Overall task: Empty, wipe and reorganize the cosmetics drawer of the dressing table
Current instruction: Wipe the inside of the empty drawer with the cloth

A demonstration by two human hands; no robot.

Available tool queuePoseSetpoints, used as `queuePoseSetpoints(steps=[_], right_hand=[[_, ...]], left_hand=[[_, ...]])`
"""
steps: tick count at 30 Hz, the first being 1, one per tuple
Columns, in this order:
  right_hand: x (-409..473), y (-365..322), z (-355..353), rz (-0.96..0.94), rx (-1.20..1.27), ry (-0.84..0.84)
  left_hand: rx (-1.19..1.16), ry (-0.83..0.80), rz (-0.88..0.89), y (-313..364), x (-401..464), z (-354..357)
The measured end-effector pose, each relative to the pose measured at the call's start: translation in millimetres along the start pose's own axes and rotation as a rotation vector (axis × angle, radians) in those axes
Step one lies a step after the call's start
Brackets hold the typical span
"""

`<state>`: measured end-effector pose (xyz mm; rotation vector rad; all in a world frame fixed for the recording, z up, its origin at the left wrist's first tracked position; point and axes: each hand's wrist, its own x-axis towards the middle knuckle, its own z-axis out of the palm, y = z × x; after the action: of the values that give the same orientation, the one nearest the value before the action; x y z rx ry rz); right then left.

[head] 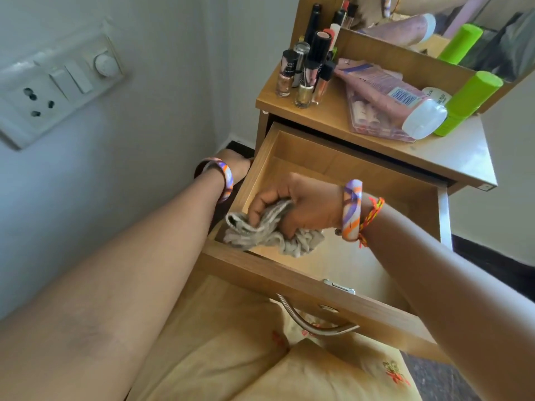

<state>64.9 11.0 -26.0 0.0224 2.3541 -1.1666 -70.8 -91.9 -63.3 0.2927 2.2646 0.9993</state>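
The wooden drawer (341, 169) of the dressing table stands pulled out, and its inside shows bare wood. My right hand (301, 204) is inside it, fingers closed on a crumpled grey cloth (260, 235) pressed at the drawer's front left corner. My left hand (236, 166) rests on the outside of the drawer's left wall, its fingers hidden behind the wood. Nail polish bottles (304, 70) stand grouped at the tabletop's left. A pink tube (385, 91) lies on a clear pink case (373, 123), beside green containers (463, 102).
A metal handle (312, 322) hangs on the drawer front, above my lap in yellow embroidered fabric (260, 357). A mirror (451, 21) stands behind the tabletop. A white switch and socket plate (58, 88) is on the wall at left.
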Motion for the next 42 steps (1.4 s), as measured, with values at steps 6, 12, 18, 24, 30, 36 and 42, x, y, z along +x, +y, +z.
queuePoseSetpoints(steps=[6, 12, 18, 24, 30, 36, 42], right_hand=[[-22.7, -7.1, 24.4, -0.397, -0.072, 0.197], [-18.0, -11.9, 30.6, -0.509, -0.231, 0.334], [10.6, 1.1, 18.9, -0.557, -0.488, 0.347], [23.9, 11.3, -21.5, -0.395, -0.469, 0.432], [42.9, 18.0, -57.4, 0.005, -0.511, 0.638], [50.1, 10.6, -22.5, 0.239, -1.135, 0.778], [37.9, 10.9, -11.8, 0.518, -1.230, 0.712]], left_hand=[[0.163, 0.110, -0.126, -8.0, 1.6, -8.9], [0.169, 0.203, -0.130, -4.4, 0.8, -10.4], [0.162, 0.343, -0.099, -4.5, -0.1, -9.6], [0.098, 0.427, -0.106, -13.0, 2.9, -10.7], [0.174, 0.426, 0.155, -5.9, 0.4, -0.1], [0.291, 0.363, 0.413, 5.5, -6.9, 12.0], [0.669, 0.404, 0.640, 12.3, -24.7, 24.1]])
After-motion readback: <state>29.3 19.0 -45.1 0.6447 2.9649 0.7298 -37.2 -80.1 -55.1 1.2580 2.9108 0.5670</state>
